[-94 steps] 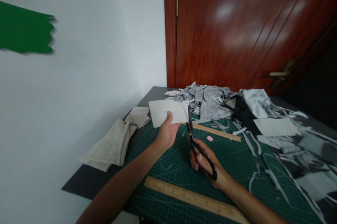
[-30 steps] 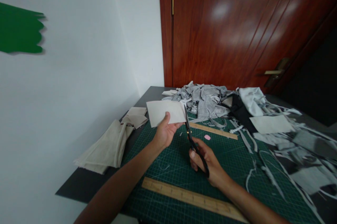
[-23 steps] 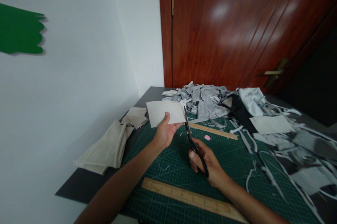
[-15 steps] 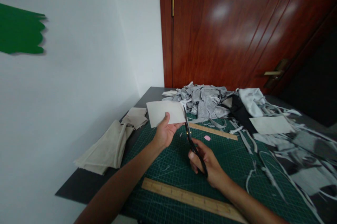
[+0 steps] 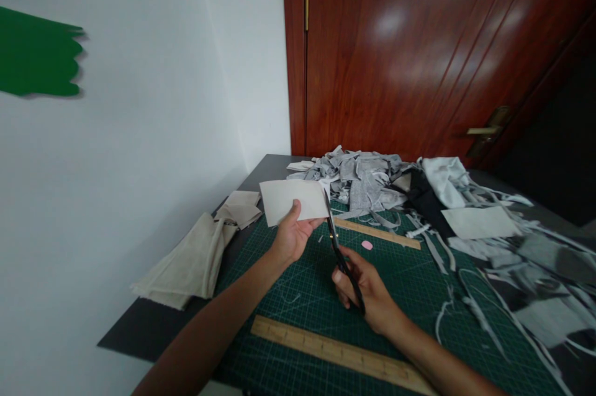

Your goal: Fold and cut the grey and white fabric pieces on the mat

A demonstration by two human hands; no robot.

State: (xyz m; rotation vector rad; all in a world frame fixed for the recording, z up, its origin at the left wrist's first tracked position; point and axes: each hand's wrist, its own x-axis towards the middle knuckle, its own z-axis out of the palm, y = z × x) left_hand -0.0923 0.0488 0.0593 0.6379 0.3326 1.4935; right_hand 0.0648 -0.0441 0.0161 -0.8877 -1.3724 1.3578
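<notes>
My left hand (image 5: 295, 234) pinches a cream rectangular piece of fabric (image 5: 279, 198) by its lower edge, thumb in front and fingers behind. The piece is held up above the green cutting mat (image 5: 298, 287). Black-handled scissors (image 5: 342, 262) are in my right hand (image 5: 361, 287), fingers wrapped around the handles. Their blades point up and away, lying along the right edge of the fabric. Whether the blades are fully closed is hard to make out.
Two wooden rulers lie on the mat, a near one (image 5: 326, 349) and a far one (image 5: 379, 233), beside a pink chalk piece (image 5: 367, 246). Grey scraps (image 5: 363, 179) are heaped at the back. Folded cream cloth (image 5: 195, 265) sits left; more scraps (image 5: 482, 222) lie right.
The scissors and my right hand have shifted very slightly left. My left hand and the fabric stay almost where they were.
</notes>
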